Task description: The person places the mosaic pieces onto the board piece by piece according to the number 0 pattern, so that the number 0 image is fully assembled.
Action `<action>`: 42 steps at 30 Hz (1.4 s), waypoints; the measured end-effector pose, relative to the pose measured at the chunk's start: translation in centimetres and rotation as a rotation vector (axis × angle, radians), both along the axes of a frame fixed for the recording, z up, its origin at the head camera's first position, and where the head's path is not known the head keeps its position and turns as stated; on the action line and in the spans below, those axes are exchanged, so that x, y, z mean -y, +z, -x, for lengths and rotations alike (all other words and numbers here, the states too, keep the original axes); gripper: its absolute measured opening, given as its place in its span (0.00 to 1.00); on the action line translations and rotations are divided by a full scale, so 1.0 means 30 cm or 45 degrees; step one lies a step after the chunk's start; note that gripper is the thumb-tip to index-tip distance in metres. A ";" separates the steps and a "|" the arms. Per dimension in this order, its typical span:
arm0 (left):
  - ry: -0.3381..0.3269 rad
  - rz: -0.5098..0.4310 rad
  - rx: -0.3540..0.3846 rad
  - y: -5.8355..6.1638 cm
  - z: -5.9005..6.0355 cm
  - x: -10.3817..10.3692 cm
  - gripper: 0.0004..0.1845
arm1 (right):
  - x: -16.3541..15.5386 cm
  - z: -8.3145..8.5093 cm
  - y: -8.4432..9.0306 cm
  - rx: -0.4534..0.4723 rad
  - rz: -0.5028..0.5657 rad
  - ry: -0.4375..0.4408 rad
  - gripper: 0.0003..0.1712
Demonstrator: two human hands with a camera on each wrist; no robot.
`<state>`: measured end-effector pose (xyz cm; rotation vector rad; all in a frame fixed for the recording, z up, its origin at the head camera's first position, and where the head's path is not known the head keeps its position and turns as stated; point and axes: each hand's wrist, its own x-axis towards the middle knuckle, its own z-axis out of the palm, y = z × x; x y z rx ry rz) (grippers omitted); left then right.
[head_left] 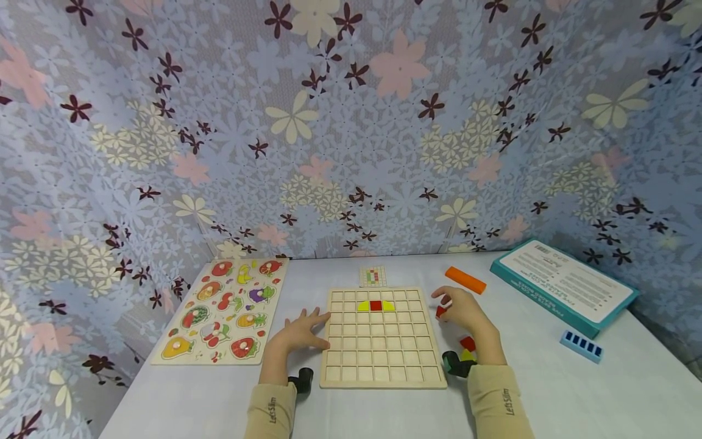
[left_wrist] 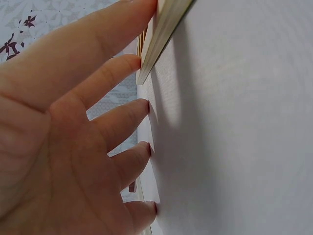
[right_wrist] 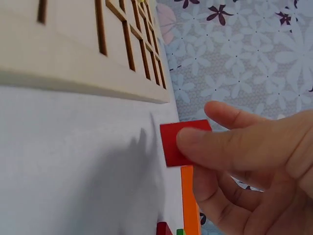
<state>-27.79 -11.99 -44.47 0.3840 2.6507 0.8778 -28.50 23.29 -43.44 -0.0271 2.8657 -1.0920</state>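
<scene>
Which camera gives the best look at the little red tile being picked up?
The right wrist view: the red tile fills the centre, pinched between thumb and finger of the right hand. The head view shows only a red sliver by that hand. The left wrist view misses it entirely.

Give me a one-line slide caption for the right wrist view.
Right hand pinches a red square tile between thumb and fingers above the white table, beside the wooden grid board.

Beige long sleeves (head_left: 496,399); small dark lettering printed near both cuffs.
</scene>
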 end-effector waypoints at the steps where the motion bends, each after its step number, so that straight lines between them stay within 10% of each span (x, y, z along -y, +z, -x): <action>1: -0.001 0.000 -0.002 0.000 0.000 0.000 0.38 | 0.003 -0.001 0.003 -0.009 -0.001 0.000 0.25; 42: 0.017 -0.003 0.016 -0.003 -0.003 -0.006 0.38 | 0.115 0.007 0.010 -0.159 0.110 -0.036 0.07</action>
